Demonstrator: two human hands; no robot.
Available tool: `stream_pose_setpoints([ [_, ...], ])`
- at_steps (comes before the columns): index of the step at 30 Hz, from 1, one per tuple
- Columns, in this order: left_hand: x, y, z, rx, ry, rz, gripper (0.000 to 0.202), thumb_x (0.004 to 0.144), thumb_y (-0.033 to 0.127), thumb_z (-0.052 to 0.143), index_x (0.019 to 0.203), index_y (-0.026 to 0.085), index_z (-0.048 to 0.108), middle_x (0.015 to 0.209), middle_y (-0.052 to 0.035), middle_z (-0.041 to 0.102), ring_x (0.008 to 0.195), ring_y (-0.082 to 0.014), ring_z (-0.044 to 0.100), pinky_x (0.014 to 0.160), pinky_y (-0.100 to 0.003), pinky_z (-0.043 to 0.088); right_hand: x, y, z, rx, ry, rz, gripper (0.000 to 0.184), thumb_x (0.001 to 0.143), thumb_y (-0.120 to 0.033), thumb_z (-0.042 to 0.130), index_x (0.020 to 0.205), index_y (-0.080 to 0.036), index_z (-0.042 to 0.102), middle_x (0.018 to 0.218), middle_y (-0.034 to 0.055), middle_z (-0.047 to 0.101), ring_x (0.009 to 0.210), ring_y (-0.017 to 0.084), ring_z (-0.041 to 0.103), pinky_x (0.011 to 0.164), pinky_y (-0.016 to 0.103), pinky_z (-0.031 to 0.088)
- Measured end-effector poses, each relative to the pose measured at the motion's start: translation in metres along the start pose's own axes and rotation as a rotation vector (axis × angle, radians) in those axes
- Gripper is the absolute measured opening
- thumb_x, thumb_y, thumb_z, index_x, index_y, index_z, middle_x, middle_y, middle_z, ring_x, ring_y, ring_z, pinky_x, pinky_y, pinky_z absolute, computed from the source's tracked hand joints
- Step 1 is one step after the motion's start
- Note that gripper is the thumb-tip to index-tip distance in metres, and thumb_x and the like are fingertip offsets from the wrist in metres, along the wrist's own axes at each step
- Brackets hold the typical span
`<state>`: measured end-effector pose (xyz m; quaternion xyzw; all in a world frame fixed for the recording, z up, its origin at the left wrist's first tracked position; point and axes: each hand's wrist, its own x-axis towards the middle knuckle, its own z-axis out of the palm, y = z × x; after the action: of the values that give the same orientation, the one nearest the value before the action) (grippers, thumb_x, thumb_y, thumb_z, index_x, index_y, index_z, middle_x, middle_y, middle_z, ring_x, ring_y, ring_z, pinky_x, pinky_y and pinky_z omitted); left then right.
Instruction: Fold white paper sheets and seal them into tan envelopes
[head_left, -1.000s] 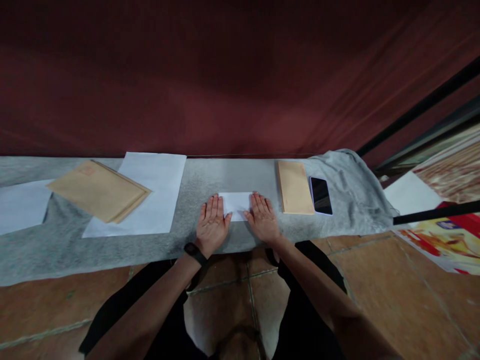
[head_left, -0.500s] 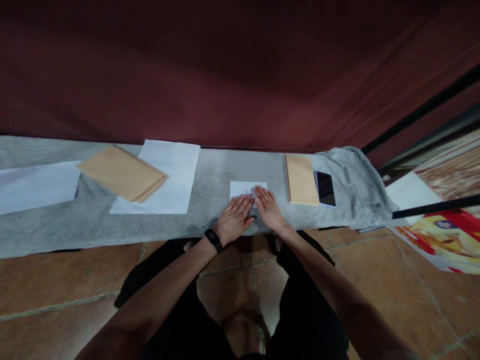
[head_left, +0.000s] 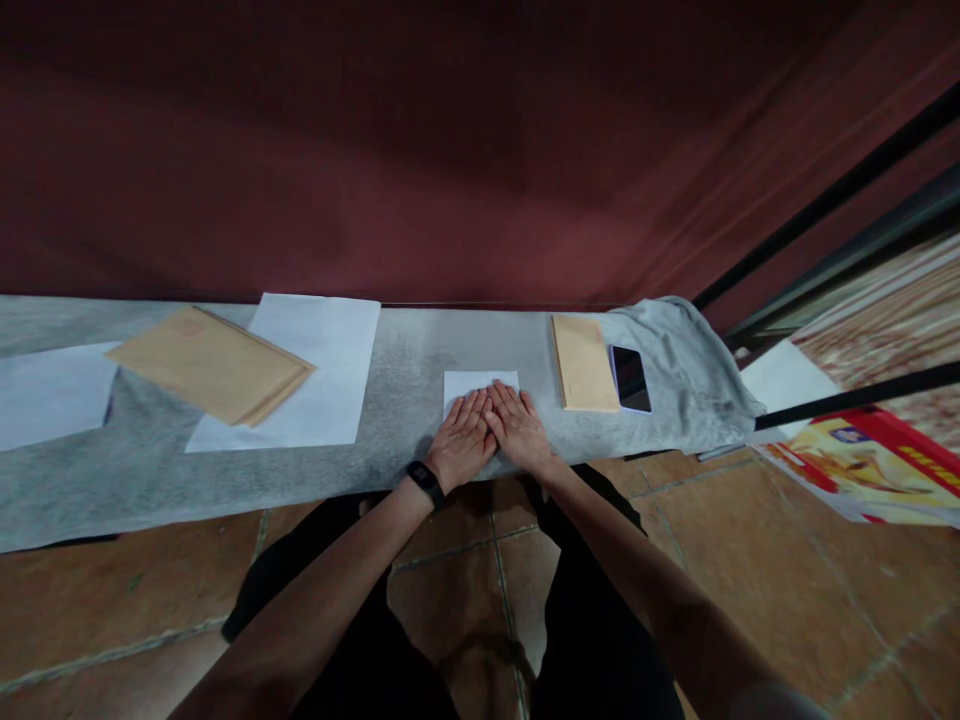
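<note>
A small white sheet of paper (head_left: 472, 381), perhaps folded, lies on the grey cloth (head_left: 409, 375) right in front of me. My left hand (head_left: 461, 437) rests flat on its near part, fingers stretched forward, with a dark band on the wrist. My right hand (head_left: 519, 427) lies flat beside it, its thumb side against the left hand. Both palms press down on the paper, and neither grips it. The near edge of the paper is hidden beneath the hands.
To the left, several brown envelopes (head_left: 217, 365) lie across a large white sheet (head_left: 330, 400); another white sheet (head_left: 49, 395) is farther left. A brown envelope stack (head_left: 586, 365) and a phone (head_left: 631, 379) lie to the right. A dark red curtain (head_left: 450, 200) hangs behind.
My hands have drawn together over the paper, the right one shifting left until they touch. The whole view has turned slightly, so everything appears a little further left.
</note>
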<state>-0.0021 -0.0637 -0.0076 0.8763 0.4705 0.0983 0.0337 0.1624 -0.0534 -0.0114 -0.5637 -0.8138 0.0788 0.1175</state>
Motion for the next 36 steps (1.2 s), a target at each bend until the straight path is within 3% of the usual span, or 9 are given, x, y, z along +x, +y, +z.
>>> stream_pose_setpoints([
  [6,0.023,-0.004,-0.003,0.002,-0.083,-0.034,0.062,0.103,0.034,0.027,0.157,0.005,0.037,0.166,-0.0152,0.034,0.157,-0.0259,0.025,0.129,-0.046,0.019,0.010,0.008,0.005,-0.017,0.021,0.053,0.059,0.111,-0.042,0.018,0.159,-0.012,0.037,0.167,0.0103,0.032,0.156,0.024,0.028,0.128,0.049,0.017],
  [17,0.041,-0.023,-0.001,-0.020,-0.078,-0.193,0.063,0.103,0.032,0.025,0.159,0.004,0.033,0.168,-0.0140,0.028,0.158,-0.0242,0.022,0.130,-0.043,0.015,0.020,0.013,0.009,-0.038,0.090,0.135,0.065,0.110,-0.049,0.020,0.160,-0.010,0.035,0.167,0.0129,0.032,0.154,0.029,0.033,0.127,0.051,0.018],
  [27,0.029,-0.046,0.006,0.013,0.012,-0.357,0.066,0.103,0.037,0.026,0.160,0.003,0.030,0.168,-0.0169,0.026,0.158,-0.0274,0.021,0.129,-0.047,0.019,0.016,0.025,0.006,-0.077,0.110,0.180,0.066,0.110,-0.049,0.024,0.161,-0.008,0.032,0.167,0.0140,0.031,0.154,0.030,0.031,0.126,0.050,0.020],
  [36,0.009,-0.056,0.007,0.009,0.143,-0.353,0.067,0.104,0.040,0.027,0.161,0.005,0.029,0.165,-0.0202,0.032,0.156,-0.0318,0.028,0.126,-0.054,0.025,0.012,0.034,0.003,-0.036,0.117,0.207,0.060,0.109,-0.041,0.028,0.162,-0.013,0.030,0.168,0.0125,0.031,0.154,0.030,0.031,0.126,0.051,0.022],
])
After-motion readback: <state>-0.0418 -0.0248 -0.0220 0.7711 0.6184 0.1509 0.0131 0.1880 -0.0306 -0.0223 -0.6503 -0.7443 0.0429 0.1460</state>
